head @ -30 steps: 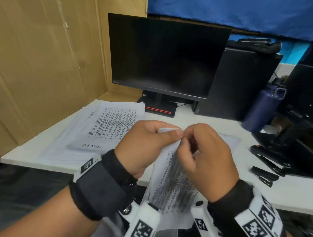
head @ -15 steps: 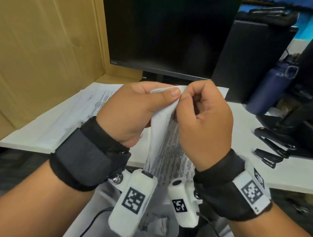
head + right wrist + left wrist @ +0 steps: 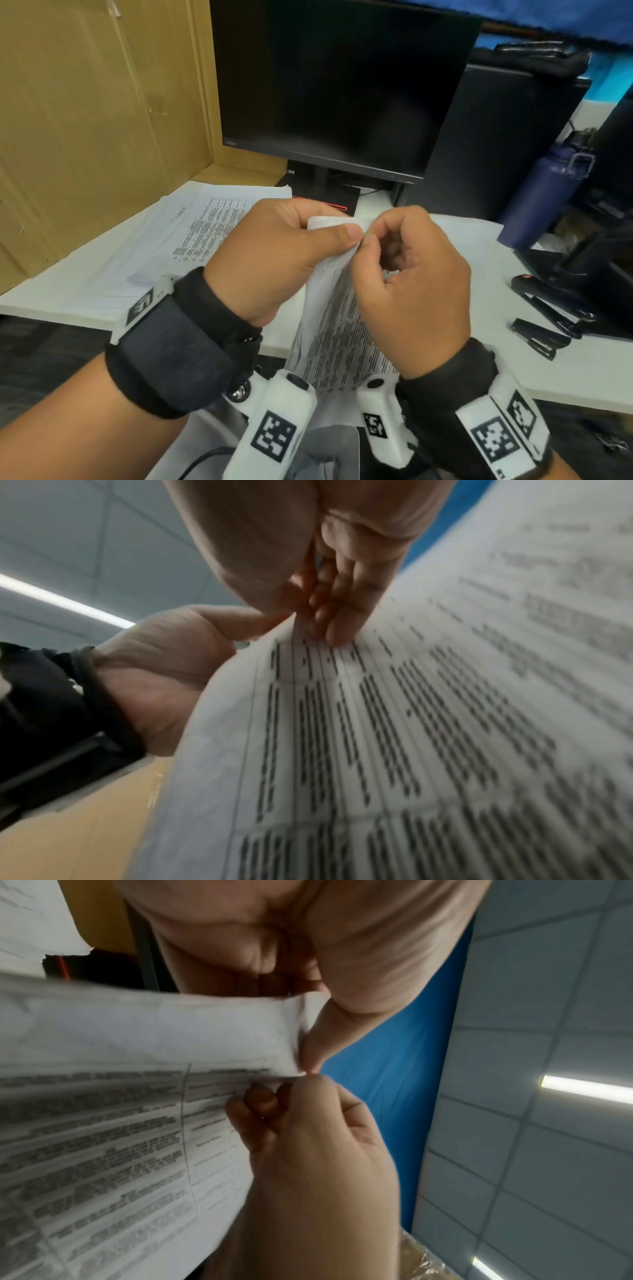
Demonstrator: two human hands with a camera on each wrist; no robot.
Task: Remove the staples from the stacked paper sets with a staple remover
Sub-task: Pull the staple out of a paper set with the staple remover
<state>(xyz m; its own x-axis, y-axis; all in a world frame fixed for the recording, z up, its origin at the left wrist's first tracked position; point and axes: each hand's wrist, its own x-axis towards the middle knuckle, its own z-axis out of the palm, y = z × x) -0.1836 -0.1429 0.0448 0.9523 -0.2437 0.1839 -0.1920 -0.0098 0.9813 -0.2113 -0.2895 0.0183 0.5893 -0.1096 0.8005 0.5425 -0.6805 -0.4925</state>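
Observation:
A printed paper set (image 3: 339, 335) hangs in the air in front of the desk, held by its top corner. My left hand (image 3: 342, 229) pinches that corner, thumb on the near face. My right hand (image 3: 371, 240) pinches the same corner from the right with its thumb and curled fingers. The left wrist view shows the right thumb tip (image 3: 308, 1081) meeting the left thumb (image 3: 313, 1047) at the edge of the paper set (image 3: 137, 1096). The right wrist view shows fingertips (image 3: 337, 631) on the printed sheet (image 3: 411, 723). No staple shows. Two black stapler-like tools (image 3: 539, 337) lie on the desk at the right.
A stack of printed paper sets (image 3: 205, 233) lies on the white desk (image 3: 565, 373) at the left, beside a cardboard wall. Behind stand a dark monitor (image 3: 342, 85), a black computer case (image 3: 496, 144) and a blue bottle (image 3: 544, 198).
Both hands keep pinching the same top corner of the paper set. The view has shifted, and the hands with the paper sit slightly lower in it than half a second ago.

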